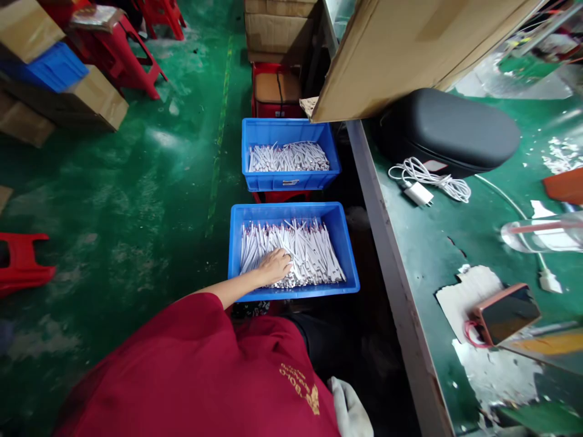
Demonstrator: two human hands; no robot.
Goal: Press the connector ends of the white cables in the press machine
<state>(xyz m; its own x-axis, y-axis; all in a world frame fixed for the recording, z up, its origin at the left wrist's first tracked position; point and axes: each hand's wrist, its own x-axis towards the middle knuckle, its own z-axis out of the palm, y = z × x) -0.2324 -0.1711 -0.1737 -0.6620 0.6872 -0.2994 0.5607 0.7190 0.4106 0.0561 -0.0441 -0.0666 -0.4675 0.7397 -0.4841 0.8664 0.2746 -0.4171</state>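
My left hand (274, 267) is bare and reaches down into the nearer blue bin (291, 295). Thin white wire-like strips (314, 252) with reddish far ends fill this bin, lying roughly side by side. The fingers of the left hand are bent and closed over some strips near the middle of the pile; the fingertips are partly hidden. My right hand (350, 409), in a pale glove, is low at the bottom edge beside my dark red shirt. Only part of the glove shows, and its finger posture is unclear.
A second blue bin (291, 180) of similar strips sits just beyond. On the right runs a green-topped workbench (410, 243) with a black case (450, 130), a coiled white cable (428, 176) and a phone (507, 312). Red stools (122, 51) and cardboard boxes (98, 97) stand at left.
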